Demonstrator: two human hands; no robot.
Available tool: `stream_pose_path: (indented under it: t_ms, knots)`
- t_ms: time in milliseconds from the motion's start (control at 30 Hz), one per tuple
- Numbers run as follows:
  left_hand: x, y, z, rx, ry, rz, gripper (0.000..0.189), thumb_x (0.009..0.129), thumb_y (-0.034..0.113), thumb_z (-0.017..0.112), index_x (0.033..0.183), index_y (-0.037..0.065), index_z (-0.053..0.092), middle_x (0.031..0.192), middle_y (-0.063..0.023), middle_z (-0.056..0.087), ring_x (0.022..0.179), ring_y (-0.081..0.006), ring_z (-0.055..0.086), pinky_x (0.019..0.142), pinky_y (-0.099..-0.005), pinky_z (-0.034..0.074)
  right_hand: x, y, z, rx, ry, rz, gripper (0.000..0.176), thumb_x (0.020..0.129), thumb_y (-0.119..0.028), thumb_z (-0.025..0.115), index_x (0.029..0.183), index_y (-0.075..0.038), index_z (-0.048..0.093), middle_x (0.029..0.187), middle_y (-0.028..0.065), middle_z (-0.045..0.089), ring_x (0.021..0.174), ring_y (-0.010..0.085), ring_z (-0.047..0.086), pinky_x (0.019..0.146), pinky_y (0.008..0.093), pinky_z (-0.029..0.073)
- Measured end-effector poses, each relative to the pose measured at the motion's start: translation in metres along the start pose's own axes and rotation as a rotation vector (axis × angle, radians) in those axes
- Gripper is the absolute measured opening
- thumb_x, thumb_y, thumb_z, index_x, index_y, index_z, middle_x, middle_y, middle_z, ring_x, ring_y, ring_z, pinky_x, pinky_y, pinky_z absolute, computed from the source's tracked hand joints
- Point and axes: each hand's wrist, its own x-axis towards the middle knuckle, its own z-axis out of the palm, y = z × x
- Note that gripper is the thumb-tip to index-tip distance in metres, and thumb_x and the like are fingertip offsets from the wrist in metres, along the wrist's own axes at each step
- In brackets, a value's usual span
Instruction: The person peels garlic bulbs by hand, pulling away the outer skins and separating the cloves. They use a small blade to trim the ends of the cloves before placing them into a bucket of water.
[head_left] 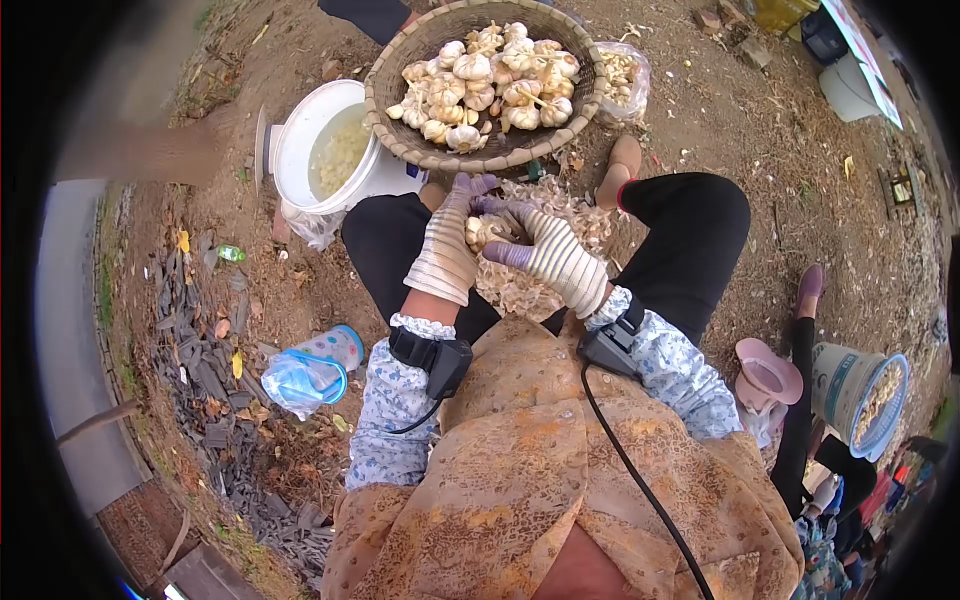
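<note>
Between my two gloved hands is a garlic bulb (487, 232), pale with loose papery skin. My right hand (562, 252), in a striped glove with purple fingertips, closes on it, thumb below and fingers above. From the other side my left hand (447, 242) presses against the bulb with its fingers bent; the bulb and glove partly hide the grip. Beneath both hands lies a heap of garlic skins (530, 290) between my knees. Just beyond them a woven basket (384, 130) holds many whole garlic bulbs (475, 85).
A white bucket (290, 165) with peeled cloves in liquid stands left of the basket. A plastic bag of garlic (622, 80) sits to its right. At left is a small bin with a blue bag (305, 378). On the right are a pink hat (766, 372), a tub (840, 385) and another person's leg (797, 400).
</note>
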Motion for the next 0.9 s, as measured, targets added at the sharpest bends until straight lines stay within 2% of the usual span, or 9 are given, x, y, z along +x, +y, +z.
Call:
stream_pose_path:
  t_ms: [100, 133, 167, 267, 300, 467, 600, 833, 900]
  knots:
    - [0.010, -0.017, -0.007, -0.132, -0.125, 0.012, 0.031, 0.095, 0.032, 0.061, 0.106, 0.003, 0.064, 0.091, -0.0068, 0.064, 0.081, -0.0165, 0.063, 0.072, -0.0287, 0.054, -0.006, -0.015, -0.018, 0.321, 0.017, 0.267, 0.050, 0.082, -0.019, 0.077, 0.123, 0.001, 0.057, 0.106, 0.0049, 0.067, 0.094, 0.0106, 0.061, 0.082, 0.0242, 0.048]
    - [0.001, -0.014, -0.002, -0.135, -0.176, 0.086, 0.029, 0.096, 0.030, 0.061, 0.106, 0.003, 0.064, 0.091, -0.0062, 0.065, 0.082, -0.0155, 0.063, 0.071, -0.0277, 0.053, -0.012, -0.033, -0.022, 0.392, 0.065, 0.235, 0.047, 0.082, -0.022, 0.077, 0.120, -0.001, 0.059, 0.098, 0.0009, 0.067, 0.081, 0.0065, 0.059, 0.069, 0.0204, 0.047]
    - [-0.006, -0.012, 0.002, -0.137, -0.226, 0.159, 0.027, 0.096, 0.028, 0.060, 0.105, 0.003, 0.064, 0.091, -0.0055, 0.065, 0.083, -0.0145, 0.063, 0.070, -0.0268, 0.053, -0.015, -0.030, -0.027, 0.391, 0.066, 0.236, 0.047, 0.082, -0.022, 0.077, 0.120, -0.001, 0.059, 0.098, 0.0009, 0.067, 0.081, 0.0065, 0.059, 0.069, 0.0204, 0.047]
    - [-0.019, 0.009, -0.001, 0.344, -0.302, 0.210, 0.026, 0.095, 0.022, 0.062, 0.110, 0.001, 0.062, 0.090, -0.0051, 0.065, 0.079, -0.0117, 0.062, 0.069, -0.0248, 0.052, -0.017, -0.003, -0.035, 0.458, 0.102, 0.262, 0.033, 0.083, -0.022, 0.075, 0.108, -0.005, 0.062, 0.078, -0.0062, 0.057, 0.056, 0.0004, 0.041, 0.048, 0.0163, 0.030]
    - [-0.021, 0.014, -0.001, 0.569, -0.374, 0.149, 0.025, 0.095, 0.019, 0.061, 0.112, 0.001, 0.061, 0.091, -0.0053, 0.064, 0.079, -0.0106, 0.062, 0.070, -0.0245, 0.051, -0.017, -0.004, -0.036, 0.460, 0.103, 0.261, 0.033, 0.083, -0.022, 0.075, 0.108, -0.005, 0.062, 0.078, -0.0062, 0.057, 0.056, 0.0004, 0.041, 0.048, 0.0163, 0.030]
    - [-0.029, 0.019, 0.002, 0.498, -0.422, 0.053, 0.028, 0.095, 0.022, 0.061, 0.111, 0.000, 0.061, 0.076, -0.0009, 0.062, 0.059, -0.0087, 0.059, 0.051, -0.0203, 0.045, -0.021, -0.011, -0.034, 0.332, 0.106, 0.241, 0.027, 0.084, -0.022, 0.075, 0.101, -0.003, 0.064, 0.073, -0.0065, 0.055, 0.059, 0.0012, 0.044, 0.050, 0.0174, 0.034]
    - [-0.019, 0.002, -0.008, 0.465, -0.372, 0.050, 0.029, 0.096, 0.025, 0.060, 0.111, 0.000, 0.061, 0.074, 0.0004, 0.061, 0.055, -0.0065, 0.056, 0.047, -0.0187, 0.042, -0.020, -0.004, -0.028, 0.280, 0.093, 0.137, 0.029, 0.086, -0.021, 0.073, 0.104, -0.002, 0.065, 0.074, -0.0065, 0.057, 0.061, 0.0012, 0.045, 0.052, 0.0178, 0.034]
    - [-0.011, -0.013, -0.018, -0.043, -0.497, -0.175, 0.032, 0.096, 0.031, 0.059, 0.104, 0.000, 0.063, 0.081, -0.0013, 0.066, 0.051, -0.0030, 0.050, 0.042, -0.0154, 0.035, -0.021, -0.015, -0.033, 0.428, 0.030, 0.263, 0.032, 0.087, -0.021, 0.071, 0.113, -0.003, 0.065, 0.081, -0.0055, 0.063, 0.062, 0.0002, 0.045, 0.053, 0.0176, 0.034]
    - [-0.010, -0.025, -0.016, -0.029, -0.281, -0.067, 0.028, 0.096, 0.028, 0.059, 0.100, 0.000, 0.062, 0.085, -0.0036, 0.067, 0.055, -0.0035, 0.054, 0.045, -0.0140, 0.039, -0.021, -0.014, -0.034, 0.492, 0.036, 0.286, 0.032, 0.087, -0.021, 0.071, 0.113, -0.003, 0.065, 0.082, -0.0052, 0.063, 0.062, -0.0001, 0.044, 0.053, 0.0174, 0.034]
